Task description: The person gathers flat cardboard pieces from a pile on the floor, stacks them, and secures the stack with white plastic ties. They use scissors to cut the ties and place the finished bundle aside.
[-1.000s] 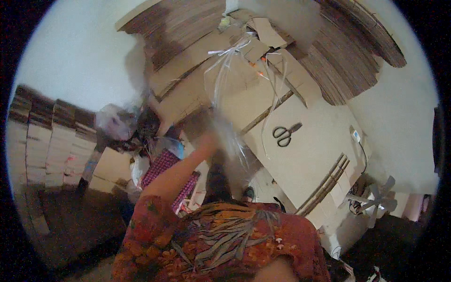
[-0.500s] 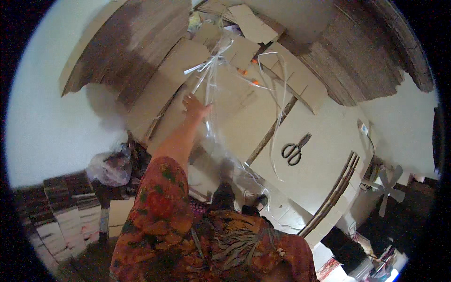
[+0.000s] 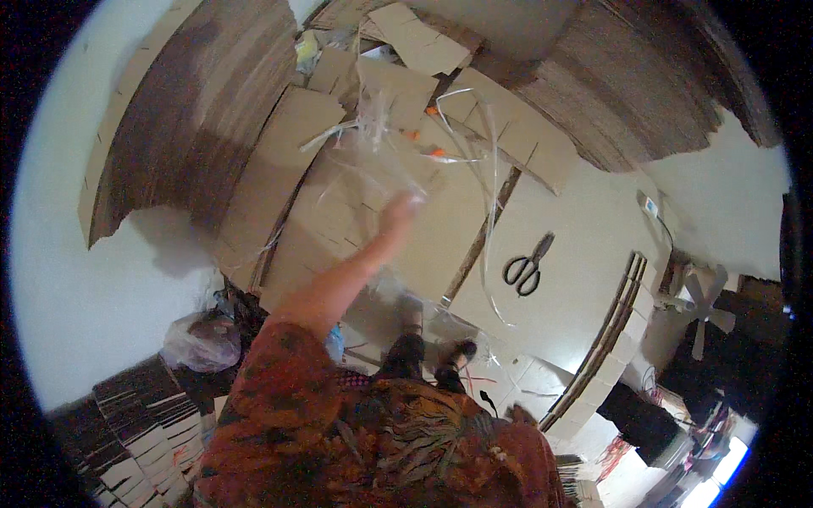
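My left hand is stretched out over flat cardboard sheets, smeared by motion. Its fingers do not show clearly, so whether it grips anything is hidden. Thin clear plastic strips lie tangled just beyond it, blurred as well, and some run close to the fingers. One long clear strip loops down over the cardboard to the right. A pair of dark-handled scissors rests on the sheet further right, away from the hand. My right hand is out of sight; only the sleeve on that side shows.
Tall stacks of cardboard stand at the far left, with more stacks at the far right. Small orange pieces lie near the strips. A plastic bag sits at left, and a fan at right.
My left hand has swept to the right across the cardboard, from open beside the strips to a blur. The tangled strips have shifted and spread. The view has moved slightly.
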{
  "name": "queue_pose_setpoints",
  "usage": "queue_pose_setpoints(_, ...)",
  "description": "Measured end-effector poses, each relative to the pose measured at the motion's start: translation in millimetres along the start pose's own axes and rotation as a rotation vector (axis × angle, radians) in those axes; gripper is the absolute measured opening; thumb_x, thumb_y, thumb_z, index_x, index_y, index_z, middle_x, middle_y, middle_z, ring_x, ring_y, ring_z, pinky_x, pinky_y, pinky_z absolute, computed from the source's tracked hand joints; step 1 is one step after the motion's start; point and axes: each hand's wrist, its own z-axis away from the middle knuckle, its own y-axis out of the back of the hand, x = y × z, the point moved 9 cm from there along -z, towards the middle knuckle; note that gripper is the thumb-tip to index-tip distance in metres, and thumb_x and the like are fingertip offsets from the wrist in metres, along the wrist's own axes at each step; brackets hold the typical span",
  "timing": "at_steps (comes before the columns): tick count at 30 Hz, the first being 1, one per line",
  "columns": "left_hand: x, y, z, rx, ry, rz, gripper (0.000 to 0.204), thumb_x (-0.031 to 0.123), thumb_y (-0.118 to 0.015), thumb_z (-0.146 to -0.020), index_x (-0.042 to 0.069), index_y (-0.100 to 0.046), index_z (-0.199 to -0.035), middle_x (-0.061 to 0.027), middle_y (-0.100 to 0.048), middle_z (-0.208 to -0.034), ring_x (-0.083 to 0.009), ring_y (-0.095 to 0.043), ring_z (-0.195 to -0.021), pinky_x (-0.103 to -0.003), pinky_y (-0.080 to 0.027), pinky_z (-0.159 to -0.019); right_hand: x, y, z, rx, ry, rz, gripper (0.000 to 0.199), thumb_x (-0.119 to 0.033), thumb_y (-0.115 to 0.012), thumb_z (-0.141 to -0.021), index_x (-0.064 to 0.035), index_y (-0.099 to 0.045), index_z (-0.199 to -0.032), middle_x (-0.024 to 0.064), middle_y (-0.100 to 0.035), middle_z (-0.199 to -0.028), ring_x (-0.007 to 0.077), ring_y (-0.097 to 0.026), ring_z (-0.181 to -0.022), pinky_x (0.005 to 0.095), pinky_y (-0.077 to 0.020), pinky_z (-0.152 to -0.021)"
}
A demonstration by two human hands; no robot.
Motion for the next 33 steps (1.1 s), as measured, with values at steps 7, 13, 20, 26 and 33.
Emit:
queue_pose_setpoints(7, 224, -51, 197, -0.722, -0.562, 0.094, 0.022, 0.008, -0.051, -0.074, 0.004, -0.053, -0.095, -0.0155, -0.054, -0.091, -0.0324, -0.053, -0.089, -0.039, -0.044, -0.075, -156, -76, -96, -0.674, 0.204, -1.185, 0.054, -0.040, -0.040, -0.088, -0.0041, -0.033, -0.127, 0.0133, -0.035, -0.132, 0.0217, -0.038, -0.119, 0.0372, -0.0283, -0.098)
queue_pose_setpoints(13, 265, -63, 271, -0.936, -0.573, 0.171, 0.020, 0.021, -0.055, -0.076, 0.008, -0.056, -0.091, -0.0132, -0.053, -0.091, -0.0316, -0.053, -0.083, -0.041, -0.044, -0.073, -260, -1, -36, -0.597, 0.215, -1.286, 0.023, -0.012, -0.046, -0.084, -0.0007, -0.054, -0.102, 0.0042, -0.058, -0.076, 0.0115, -0.047, -0.054, 0.0238, -0.0384, -0.049)
queue_pose_setpoints(20, 271, -6, 219, -0.511, -0.370, -0.008, 0.041, 0.020, -0.062, -0.074, 0.008, -0.051, -0.112, -0.0124, -0.048, -0.117, -0.0265, -0.046, -0.109, -0.036, -0.037, -0.091, -249, 123, 34, -0.304, 0.566, -1.077, 0.021, -0.005, -0.050, -0.081, -0.0008, -0.059, -0.100, 0.0014, -0.056, -0.073, 0.0082, -0.045, -0.053, 0.0209, -0.0364, -0.047)
queue_pose_setpoints(26, 370, -14, 192, -0.261, -0.348, 0.249, 0.022, 0.008, -0.055, -0.080, 0.002, -0.056, -0.101, -0.0103, -0.055, -0.104, -0.0208, -0.051, -0.099, -0.031, -0.041, -0.084, -240, 146, 87, -0.098, 0.742, -0.756, 0.023, -0.006, -0.052, -0.081, -0.0031, -0.058, -0.103, -0.0002, -0.057, -0.077, 0.0072, -0.050, -0.064, 0.0214, -0.0420, -0.054)
queue_pose_setpoints(33, 388, -41, 195, -0.550, 0.063, 0.794, 0.033, 0.028, -0.046, -0.087, 0.000, -0.055, -0.104, -0.0107, -0.058, -0.100, -0.0191, -0.055, -0.093, -0.032, -0.043, -0.082, -223, 171, 122, -0.107, 0.767, -0.920, 0.021, -0.007, -0.053, -0.082, 0.0006, -0.058, -0.101, 0.0029, -0.059, -0.082, 0.0093, -0.052, -0.067, 0.0235, -0.0448, -0.061)
